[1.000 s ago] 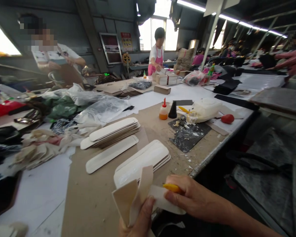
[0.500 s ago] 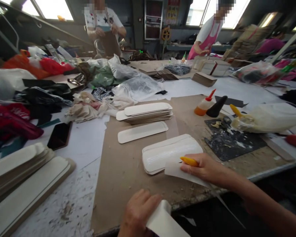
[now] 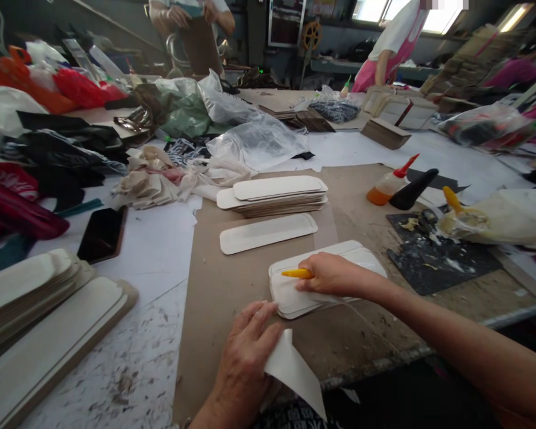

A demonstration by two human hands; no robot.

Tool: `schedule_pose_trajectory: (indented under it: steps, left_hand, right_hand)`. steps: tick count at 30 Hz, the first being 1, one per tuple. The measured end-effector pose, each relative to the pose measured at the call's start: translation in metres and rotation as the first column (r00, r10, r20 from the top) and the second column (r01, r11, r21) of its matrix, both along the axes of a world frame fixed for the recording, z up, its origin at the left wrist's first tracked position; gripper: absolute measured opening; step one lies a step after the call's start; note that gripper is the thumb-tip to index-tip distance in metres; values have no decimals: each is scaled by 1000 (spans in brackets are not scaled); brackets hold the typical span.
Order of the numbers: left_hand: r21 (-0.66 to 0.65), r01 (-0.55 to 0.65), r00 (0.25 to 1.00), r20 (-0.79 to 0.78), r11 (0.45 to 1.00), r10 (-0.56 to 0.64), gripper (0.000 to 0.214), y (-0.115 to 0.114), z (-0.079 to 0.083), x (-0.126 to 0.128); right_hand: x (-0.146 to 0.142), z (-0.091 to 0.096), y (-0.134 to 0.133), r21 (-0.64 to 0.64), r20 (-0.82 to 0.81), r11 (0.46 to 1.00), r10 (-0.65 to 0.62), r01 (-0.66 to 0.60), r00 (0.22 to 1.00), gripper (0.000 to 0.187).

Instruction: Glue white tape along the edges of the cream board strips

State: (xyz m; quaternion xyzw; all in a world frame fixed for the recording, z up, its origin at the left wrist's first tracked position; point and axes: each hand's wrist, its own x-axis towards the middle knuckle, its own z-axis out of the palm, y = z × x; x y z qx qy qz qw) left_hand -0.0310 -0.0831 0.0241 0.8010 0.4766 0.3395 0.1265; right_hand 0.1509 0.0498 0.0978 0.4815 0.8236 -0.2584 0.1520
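Note:
My right hand is closed around a yellow pointed plastic tool and rests on a stack of white panels with rounded corners. A thin pale strand trails from under that hand toward the table edge. My left hand is at the near left corner of the stack, its fingertips against or very close to it. Between its thumb and palm it grips a curled cream sheet. Behind lie a single white panel and a higher pile of similar panels.
More long panels are piled at the left, near a phone. At the right are a glue bottle, a black cone-shaped object, a glue-smeared dark board and a plastic container. Two people work across the table.
My right hand has moved left onto the panel stack with the yellow tool; the sheet below it no longer hangs past the near edge. My left hand has risen toward the stack.

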Motion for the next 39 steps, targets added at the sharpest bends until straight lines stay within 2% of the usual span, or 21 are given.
schedule_pose_trajectory:
  steps: [4,10,14,19,21,23,27,30,33,39]
  left_hand:
    - [-13,38,999,-33,999,-38,25,2,-4,-2]
    - [11,86,995,-57,996,-85,26,9,-2,0]
    - [67,99,993,-78,993,-94,26,15,-4,3]
    - [57,105,985,-141,993,-96,27,21,-10,3]
    - [64,120,979,-175,991,-107,27,23,-10,1]
    - [75,150,968,-211,986,-132,25,24,-9,-2]
    - [123,157,969,-211,980,-129,25,24,-10,-5]
    - [160,177,966,-215,971,-141,25,24,-14,-6]
    - [182,224,956,-233,957,-180,26,27,-20,-10]
    - [212,283,937,-272,935,-221,23,31,-33,-20]
  right_hand:
    - [2,1,1,4,33,1000,2,-2,999,29]
    - [2,3,1,18,45,1000,17,-18,999,28]
    - [1,3,3,12,47,999,36,-37,998,28]
    - [-1,6,2,1,75,999,47,-47,996,30]
    - [10,11,2,11,68,999,37,-37,997,30]
    - [32,18,1,14,47,1000,-11,10,999,28]
    - [94,26,-2,-34,-27,977,-210,209,977,25]
    - [127,22,-5,9,-86,946,-323,325,942,25]
    - [136,11,-7,95,-72,927,-357,363,931,27]
    - [125,-1,-6,233,51,882,-431,409,901,33]
